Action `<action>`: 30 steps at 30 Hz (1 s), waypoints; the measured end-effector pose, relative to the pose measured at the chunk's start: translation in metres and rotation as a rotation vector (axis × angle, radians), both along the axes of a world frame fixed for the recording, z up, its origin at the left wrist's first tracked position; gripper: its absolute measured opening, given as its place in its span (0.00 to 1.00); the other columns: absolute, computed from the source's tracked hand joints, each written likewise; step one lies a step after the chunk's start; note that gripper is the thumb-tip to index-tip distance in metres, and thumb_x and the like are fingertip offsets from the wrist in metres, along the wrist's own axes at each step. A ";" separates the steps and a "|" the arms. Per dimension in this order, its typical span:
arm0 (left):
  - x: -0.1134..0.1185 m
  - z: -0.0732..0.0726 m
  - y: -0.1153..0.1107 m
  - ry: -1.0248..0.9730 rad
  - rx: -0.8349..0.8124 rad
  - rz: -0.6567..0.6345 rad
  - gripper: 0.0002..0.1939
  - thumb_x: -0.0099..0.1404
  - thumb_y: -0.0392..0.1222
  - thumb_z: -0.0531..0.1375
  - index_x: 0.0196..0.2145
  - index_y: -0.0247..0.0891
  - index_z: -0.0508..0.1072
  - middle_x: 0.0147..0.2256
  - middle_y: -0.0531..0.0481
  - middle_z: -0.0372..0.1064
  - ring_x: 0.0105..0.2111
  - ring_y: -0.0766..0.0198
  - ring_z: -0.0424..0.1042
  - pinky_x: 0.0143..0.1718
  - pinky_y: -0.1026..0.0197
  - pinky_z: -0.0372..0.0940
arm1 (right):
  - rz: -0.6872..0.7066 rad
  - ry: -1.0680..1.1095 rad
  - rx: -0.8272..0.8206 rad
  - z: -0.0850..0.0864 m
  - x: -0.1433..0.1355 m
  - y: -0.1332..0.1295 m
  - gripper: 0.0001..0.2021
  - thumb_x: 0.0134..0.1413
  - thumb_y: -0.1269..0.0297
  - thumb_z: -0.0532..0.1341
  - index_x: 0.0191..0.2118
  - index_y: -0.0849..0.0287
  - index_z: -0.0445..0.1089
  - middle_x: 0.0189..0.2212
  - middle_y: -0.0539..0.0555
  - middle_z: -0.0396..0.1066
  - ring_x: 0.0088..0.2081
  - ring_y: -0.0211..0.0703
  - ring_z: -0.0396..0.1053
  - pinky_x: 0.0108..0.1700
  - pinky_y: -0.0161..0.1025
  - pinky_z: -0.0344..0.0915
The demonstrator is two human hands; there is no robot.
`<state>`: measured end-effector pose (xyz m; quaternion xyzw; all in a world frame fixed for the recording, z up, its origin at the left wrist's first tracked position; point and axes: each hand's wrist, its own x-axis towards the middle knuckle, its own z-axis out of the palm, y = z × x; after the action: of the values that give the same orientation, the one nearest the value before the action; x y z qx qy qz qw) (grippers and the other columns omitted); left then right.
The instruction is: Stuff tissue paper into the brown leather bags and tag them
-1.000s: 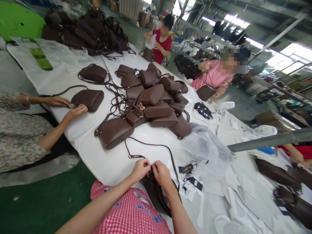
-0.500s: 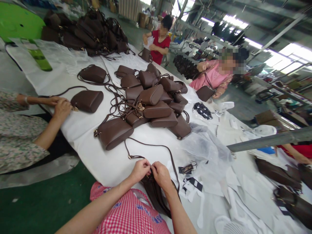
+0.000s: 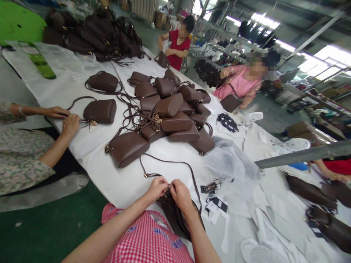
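A dark brown bag [image 3: 175, 218] lies against my apron at the table's front edge, its long strap looping out over the white cloth. At its top end my left hand [image 3: 158, 188] and my right hand [image 3: 179, 191] pinch close together. Between their fingertips is a small dark loop or cord by the bag's metal fitting; its details are too small to tell. Beyond my hands a brown bag [image 3: 128, 148] lies on its side, next to a heap of brown bags [image 3: 175, 122]. Black tags [image 3: 210, 187] lie right of the strap.
On the left, a person's hands [image 3: 70, 122] are near another brown bag [image 3: 101, 111]. A green bottle [image 3: 41, 65] and a large bag pile [image 3: 95, 33] are farther back. Clear plastic [image 3: 230, 160], a grey pole [image 3: 301, 155] and white fans [image 3: 260, 252] are at right. Two people stand across the table.
My hands have shifted slightly up, and a dark loop now shows between the fingertips. The bag by the person on the left has turned a little, showing its gold charm.
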<state>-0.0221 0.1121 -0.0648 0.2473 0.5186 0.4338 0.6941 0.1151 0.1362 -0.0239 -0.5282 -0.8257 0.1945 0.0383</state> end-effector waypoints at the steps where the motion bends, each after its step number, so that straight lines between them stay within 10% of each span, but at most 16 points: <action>1: -0.001 0.001 -0.001 -0.040 -0.021 -0.012 0.04 0.49 0.39 0.57 0.24 0.38 0.64 0.15 0.62 0.57 0.12 0.76 0.51 0.13 0.72 0.43 | 0.004 -0.007 -0.001 0.000 0.000 0.000 0.08 0.60 0.68 0.53 0.32 0.59 0.67 0.29 0.51 0.70 0.31 0.39 0.67 0.32 0.33 0.54; 10: -0.014 0.001 -0.004 -0.188 -0.126 -0.236 0.11 0.44 0.37 0.63 0.27 0.36 0.66 0.18 0.60 0.60 0.15 0.74 0.57 0.16 0.70 0.47 | 0.035 -0.146 0.010 0.014 -0.002 0.002 0.09 0.61 0.73 0.52 0.33 0.59 0.68 0.31 0.53 0.69 0.30 0.40 0.66 0.32 0.35 0.54; 18: -0.012 -0.001 -0.001 -0.111 -0.085 -0.183 0.04 0.46 0.35 0.62 0.23 0.34 0.70 0.14 0.61 0.60 0.15 0.74 0.55 0.19 0.68 0.46 | 0.565 -0.311 0.013 0.023 -0.023 -0.057 0.10 0.60 0.74 0.54 0.35 0.59 0.72 0.35 0.57 0.72 0.35 0.47 0.69 0.31 0.39 0.59; 24: -0.022 -0.001 0.001 -0.257 -0.097 -0.129 0.09 0.50 0.41 0.64 0.22 0.34 0.70 0.19 0.57 0.64 0.19 0.72 0.60 0.22 0.68 0.50 | 0.518 -0.498 0.037 0.006 -0.037 -0.059 0.13 0.56 0.79 0.54 0.44 0.71 0.71 0.39 0.70 0.71 0.34 0.52 0.70 0.31 0.44 0.63; 30: -0.028 -0.009 -0.004 -0.535 -0.176 -0.004 0.14 0.53 0.49 0.65 0.23 0.35 0.69 0.23 0.52 0.69 0.23 0.68 0.67 0.29 0.65 0.60 | 0.644 -0.388 0.010 0.018 -0.026 -0.040 0.07 0.56 0.75 0.57 0.33 0.60 0.73 0.36 0.58 0.73 0.34 0.47 0.71 0.32 0.40 0.64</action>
<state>-0.0503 0.1084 -0.0743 0.0640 0.3521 0.4356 0.8260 0.0892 0.0962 -0.0060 -0.2681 -0.9424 0.0891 -0.1793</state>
